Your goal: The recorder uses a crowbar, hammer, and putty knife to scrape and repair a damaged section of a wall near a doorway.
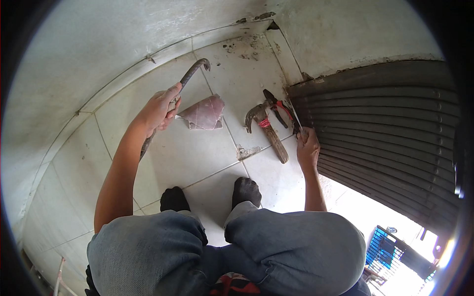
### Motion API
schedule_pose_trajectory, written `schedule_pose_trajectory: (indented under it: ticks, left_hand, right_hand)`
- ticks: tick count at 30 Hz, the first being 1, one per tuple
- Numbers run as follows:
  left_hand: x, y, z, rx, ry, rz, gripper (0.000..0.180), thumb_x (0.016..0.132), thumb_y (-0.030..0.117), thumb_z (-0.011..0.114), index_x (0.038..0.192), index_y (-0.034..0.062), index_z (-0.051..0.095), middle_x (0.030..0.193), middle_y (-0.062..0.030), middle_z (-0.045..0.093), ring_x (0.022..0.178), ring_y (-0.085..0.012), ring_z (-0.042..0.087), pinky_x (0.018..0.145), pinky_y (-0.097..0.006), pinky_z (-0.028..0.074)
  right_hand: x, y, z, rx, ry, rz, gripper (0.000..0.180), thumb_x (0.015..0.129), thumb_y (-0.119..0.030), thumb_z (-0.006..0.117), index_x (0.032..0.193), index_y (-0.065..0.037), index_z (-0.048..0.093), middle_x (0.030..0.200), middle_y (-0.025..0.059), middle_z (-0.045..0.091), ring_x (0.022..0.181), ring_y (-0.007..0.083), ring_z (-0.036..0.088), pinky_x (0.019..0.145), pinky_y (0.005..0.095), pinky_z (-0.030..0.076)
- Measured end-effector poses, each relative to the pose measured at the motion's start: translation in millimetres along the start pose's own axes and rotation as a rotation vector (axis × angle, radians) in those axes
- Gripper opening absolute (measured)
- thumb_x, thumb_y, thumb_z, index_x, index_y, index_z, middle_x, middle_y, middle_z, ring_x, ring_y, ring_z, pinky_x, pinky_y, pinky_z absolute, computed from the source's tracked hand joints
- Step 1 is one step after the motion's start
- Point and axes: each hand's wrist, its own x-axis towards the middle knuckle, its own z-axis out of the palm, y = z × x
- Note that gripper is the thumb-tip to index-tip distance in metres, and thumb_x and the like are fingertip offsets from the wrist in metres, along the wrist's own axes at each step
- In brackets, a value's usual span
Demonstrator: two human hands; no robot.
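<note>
My left hand (160, 111) is closed around the dark shaft of a crowbar (190, 74), held at a slant with its hooked claw end up and away from me. My right hand (308, 145), low at the right by the ribbed shutter, has its fingers closed on a slim tool with a thin pale metal shaft (298, 117); its exact kind is unclear. Just left of that hand lie pliers (280, 105) with red and black handles. Against them rests a claw hammer (271, 138) with a wooden handle and red binding below its head.
A pinkish, line-patterned piece (203, 113), cloth or tile, lies between my hands. The white tiled floor (197, 153) has a chipped corner and some debris near the wall (123, 39). A dark ribbed shutter (380, 108) stands at the right. My feet are close in front.
</note>
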Motion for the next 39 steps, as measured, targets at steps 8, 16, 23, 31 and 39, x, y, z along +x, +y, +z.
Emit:
schedule_pose_trajectory:
  ticks: [8, 16, 23, 31, 39]
  left_hand:
    - [0.4, -4.3, 2.3, 0.024, 0.03, -0.016, 0.05, 0.09, 0.057, 0.046, 0.071, 0.0111, 0.043, 0.048, 0.0052, 0.032, 0.036, -0.006, 0.023, 0.036, -0.024, 0.018]
    - [-2.9, -10.7, -4.7, 0.027, 0.02, -0.044, 0.047, 0.091, 0.056, 0.045, 0.073, 0.0126, 0.044, 0.049, 0.0062, 0.033, 0.033, -0.0044, 0.023, 0.034, -0.024, 0.02]
    - [7.1, -19.9, -1.7, 0.173, 0.058, -0.025, 0.05, 0.092, 0.056, 0.043, 0.071, 0.0113, 0.044, 0.054, 0.0037, 0.036, 0.04, -0.007, 0.027, 0.038, -0.024, 0.023]
    - [17.1, -34.0, 5.9, 0.808, 0.231, 0.221, 0.057, 0.089, 0.053, 0.047, 0.095, -0.0014, 0.06, 0.082, -0.0209, 0.064, 0.082, -0.0345, 0.062, 0.074, -0.042, 0.047]
    - [11.8, -50.3, 10.5, 1.132, 0.312, 0.248, 0.04, 0.088, 0.039, 0.058, 0.101, 0.0016, 0.055, 0.085, -0.0198, 0.066, 0.085, -0.0365, 0.064, 0.074, -0.044, 0.05]
  right_hand:
    - [44.2, -26.0, 31.1, -0.138, 0.108, -0.185, 0.019, 0.085, -0.004, 0.057, 0.103, 0.0, 0.052, 0.095, 0.0205, 0.062, 0.09, 0.0372, 0.063, 0.074, 0.0445, 0.05]
    - [83.5, -40.4, 55.2, -0.4, -0.081, -0.123, 0.015, 0.085, -0.01, 0.059, 0.09, 0.0, 0.05, 0.086, 0.0223, 0.06, 0.085, 0.0419, 0.06, 0.071, 0.0473, 0.049]
    - [104.5, -50.4, 56.0, -0.374, -0.136, -0.177, 0.025, 0.077, -0.012, 0.07, 0.09, -0.001, 0.052, 0.085, 0.0219, 0.063, 0.084, 0.0412, 0.061, 0.071, 0.0476, 0.05]
    - [108.1, -45.4, 54.3, 0.006, 0.008, -0.124, 0.019, 0.081, -0.013, 0.066, 0.09, -0.001, 0.056, 0.084, 0.0211, 0.064, 0.085, 0.0386, 0.063, 0.069, 0.0444, 0.049]
    - [13.0, -45.3, 45.9, 0.109, -0.118, -0.182, 0.024, 0.077, -0.013, 0.072, 0.083, 0.0, 0.053, 0.069, 0.0145, 0.057, 0.062, 0.0325, 0.057, 0.057, 0.0395, 0.044]
